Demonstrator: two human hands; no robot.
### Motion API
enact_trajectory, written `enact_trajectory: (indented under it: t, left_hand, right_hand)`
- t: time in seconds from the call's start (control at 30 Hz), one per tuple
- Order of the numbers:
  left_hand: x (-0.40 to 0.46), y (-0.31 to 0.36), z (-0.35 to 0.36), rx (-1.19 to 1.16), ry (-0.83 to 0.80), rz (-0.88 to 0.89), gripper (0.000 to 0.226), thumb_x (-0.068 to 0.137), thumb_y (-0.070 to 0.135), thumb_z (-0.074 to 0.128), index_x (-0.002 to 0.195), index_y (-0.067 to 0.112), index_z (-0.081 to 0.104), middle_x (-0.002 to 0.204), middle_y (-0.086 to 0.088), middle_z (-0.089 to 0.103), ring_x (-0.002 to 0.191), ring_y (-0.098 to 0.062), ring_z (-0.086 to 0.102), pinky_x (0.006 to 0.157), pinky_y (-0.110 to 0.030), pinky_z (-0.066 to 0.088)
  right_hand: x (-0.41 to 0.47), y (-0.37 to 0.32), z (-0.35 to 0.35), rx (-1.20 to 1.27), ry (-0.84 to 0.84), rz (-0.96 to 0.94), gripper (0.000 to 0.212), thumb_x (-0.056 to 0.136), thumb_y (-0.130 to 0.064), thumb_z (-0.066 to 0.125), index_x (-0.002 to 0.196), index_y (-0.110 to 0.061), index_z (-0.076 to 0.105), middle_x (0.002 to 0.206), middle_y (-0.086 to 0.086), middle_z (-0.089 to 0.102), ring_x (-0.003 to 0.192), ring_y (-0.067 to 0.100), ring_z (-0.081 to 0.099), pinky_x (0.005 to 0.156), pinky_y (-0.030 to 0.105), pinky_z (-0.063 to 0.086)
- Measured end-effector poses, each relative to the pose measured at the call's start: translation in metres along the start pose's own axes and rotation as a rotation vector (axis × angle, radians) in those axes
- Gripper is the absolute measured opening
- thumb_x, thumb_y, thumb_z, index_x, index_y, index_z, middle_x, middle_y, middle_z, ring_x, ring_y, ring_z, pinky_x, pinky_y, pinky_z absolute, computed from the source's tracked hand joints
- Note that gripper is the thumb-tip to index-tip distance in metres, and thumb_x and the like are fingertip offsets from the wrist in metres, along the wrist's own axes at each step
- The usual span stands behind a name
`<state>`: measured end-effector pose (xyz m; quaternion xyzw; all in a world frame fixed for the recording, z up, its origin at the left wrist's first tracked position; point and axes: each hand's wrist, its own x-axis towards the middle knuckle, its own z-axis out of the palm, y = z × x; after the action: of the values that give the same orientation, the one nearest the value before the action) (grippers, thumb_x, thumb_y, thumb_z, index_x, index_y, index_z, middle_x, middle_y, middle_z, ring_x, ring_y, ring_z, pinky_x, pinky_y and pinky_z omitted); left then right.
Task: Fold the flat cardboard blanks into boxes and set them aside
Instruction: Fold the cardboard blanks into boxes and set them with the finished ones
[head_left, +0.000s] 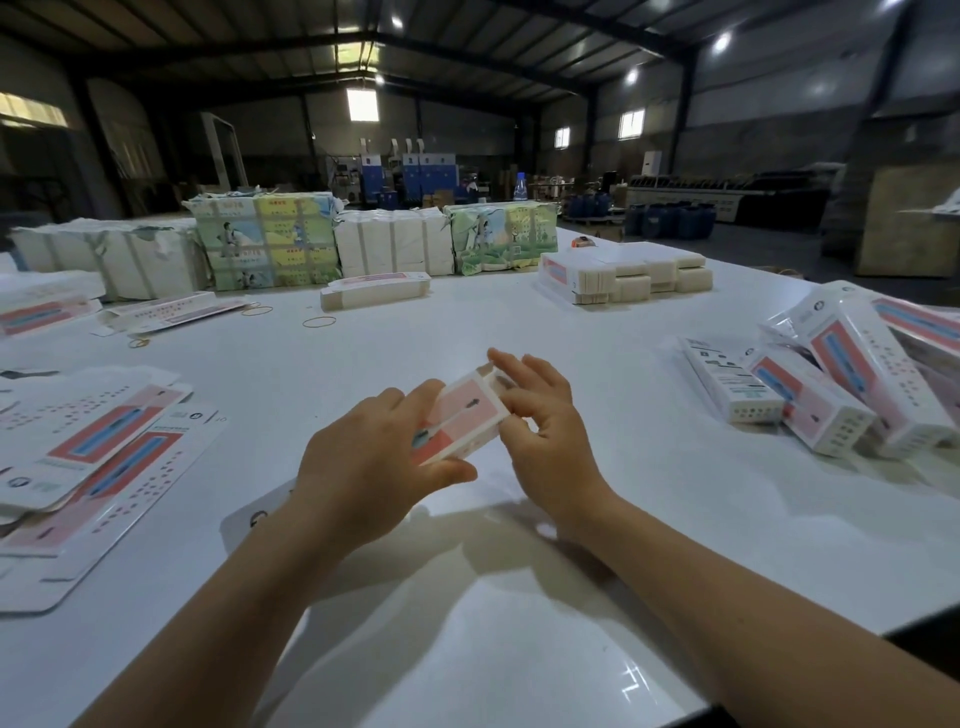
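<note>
Forearms are entering from the near edge of the white worktop (519, 649) and converging on a partly formed box (462, 418), which is being held just above the worktop's middle and serves as the landmark for every place given below. Left hand (371, 467), lying to the near left of the box, is gripping it with curled fingers wrapped over the near end and the thumb pressing the near side, so this grip is clamped on the box. Right hand (545, 431), lying to the right of the box, is touching the far end with its fingertips (498, 358), which are bending toward an open end flap; whether they are pinching the flap or only pushing it cannot be told. Long axis of the box is running from near left to far right, so the unfinished far end is pointing away from the left hand and is lying directly under the right hand, which is judged the nearer hand for tucking that flap shut. Flat blanks (98, 452) are lying fanned out well to the left of the box, awaiting folding. Finished boxes (831, 395) are lying heaped well to the right of the box, marking the likely setting-down place. Beyond the box, wrapped bundles (270, 244) and a bound stack of blanks (623, 275) are standing along the far side, with rubber bands (319, 322) lying between them and the box.
</note>
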<state>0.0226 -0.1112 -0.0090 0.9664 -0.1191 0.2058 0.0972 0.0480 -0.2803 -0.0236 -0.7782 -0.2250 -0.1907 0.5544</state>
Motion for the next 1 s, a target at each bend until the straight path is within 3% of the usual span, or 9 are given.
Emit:
enact_trajectory:
  t: [0.17,0.3,0.47,0.6,0.67,0.77,0.87,0.93,1.0]
  left_hand:
    - [0.000,0.001,0.003,-0.011,0.036,-0.020,0.085,0.076,0.073,0.046,0.146,0.034,0.018,0.124,0.006,0.051,0.093,-0.009,0.047,0.070,-0.023,0.052]
    - [0.001,0.007,0.012,0.068,0.112,-0.027,0.077,0.084,0.070,0.033,0.146,0.031,0.012,0.126,0.004,0.048,0.104,-0.013,0.048,0.071,-0.027,0.046]
    - [0.002,0.018,0.018,0.227,0.156,-0.036,0.091,0.071,0.072,-0.004,0.146,0.023,0.013,0.124,0.001,0.050,0.104,-0.017,0.051,0.070,-0.029,0.045]
    - [0.003,0.017,0.014,0.243,0.173,-0.055,0.091,0.072,0.071,-0.002,0.145,0.022,0.018,0.121,0.000,0.052,0.102,-0.019,0.052,0.069,-0.031,0.046]
    - [0.002,0.015,0.012,0.255,0.189,-0.065,0.092,0.071,0.072,-0.002,0.144,0.021,0.022,0.118,-0.001,0.054,0.099,-0.020,0.053,0.067,-0.032,0.045]
    - [0.000,0.015,0.011,0.289,0.186,-0.046,0.093,0.071,0.071,-0.004,0.145,0.022,0.021,0.118,-0.001,0.054,0.098,-0.020,0.053,0.069,-0.032,0.047]
    - [0.000,0.020,0.014,0.312,0.163,-0.008,0.092,0.073,0.072,-0.003,0.147,0.022,0.018,0.118,0.000,0.052,0.102,-0.019,0.051,0.072,-0.032,0.044]
    - [0.001,0.022,0.017,0.325,0.165,0.001,0.086,0.079,0.072,0.006,0.147,0.021,0.016,0.118,0.001,0.051,0.102,-0.018,0.051,0.070,-0.030,0.041]
    - [0.001,0.025,0.019,0.341,0.178,0.009,0.083,0.082,0.070,0.007,0.148,0.019,0.014,0.119,0.001,0.051,0.101,-0.017,0.051,0.068,-0.028,0.039]
  right_hand:
    - [-0.005,-0.002,0.002,0.157,0.132,0.022,0.047,0.081,-0.006,0.059,0.114,-0.036,0.044,0.118,-0.005,0.058,0.119,0.008,0.050,0.095,0.017,0.046]
    - [-0.005,0.001,0.007,0.081,0.162,0.085,0.058,0.093,-0.004,0.055,0.130,-0.042,0.032,0.104,-0.037,0.053,0.118,-0.003,0.047,0.105,0.021,0.037]
    - [-0.006,0.000,0.012,-0.012,0.151,0.099,0.054,0.095,-0.002,0.044,0.141,-0.031,0.037,0.144,-0.004,0.040,0.123,0.010,0.047,0.106,0.036,0.044]
    - [-0.003,0.000,0.010,-0.018,0.116,0.043,0.053,0.094,-0.010,0.048,0.140,-0.035,0.035,0.145,-0.008,0.037,0.137,0.012,0.032,0.112,0.035,0.036]
    - [0.001,-0.004,0.008,0.112,0.178,0.125,0.058,0.084,-0.029,0.052,0.136,-0.044,0.030,0.141,-0.018,0.032,0.132,0.002,0.028,0.109,0.019,0.028]
    - [0.010,-0.003,0.001,0.694,0.149,0.476,0.080,0.072,-0.026,0.067,0.144,-0.026,0.031,0.139,-0.005,0.042,0.123,0.015,0.045,0.100,0.032,0.039]
    - [0.012,-0.003,-0.002,1.012,0.016,0.597,0.039,0.078,-0.007,0.066,0.116,-0.004,0.057,0.102,0.013,0.064,0.090,0.025,0.065,0.074,0.034,0.056]
    - [0.009,-0.004,0.002,0.836,0.069,0.488,0.018,0.085,-0.002,0.062,0.103,-0.004,0.061,0.087,0.008,0.066,0.080,0.022,0.066,0.069,0.030,0.057]
    - [0.003,-0.002,0.005,0.384,0.131,0.265,0.017,0.092,-0.010,0.056,0.107,-0.009,0.064,0.094,0.001,0.067,0.087,0.017,0.065,0.077,0.028,0.056]
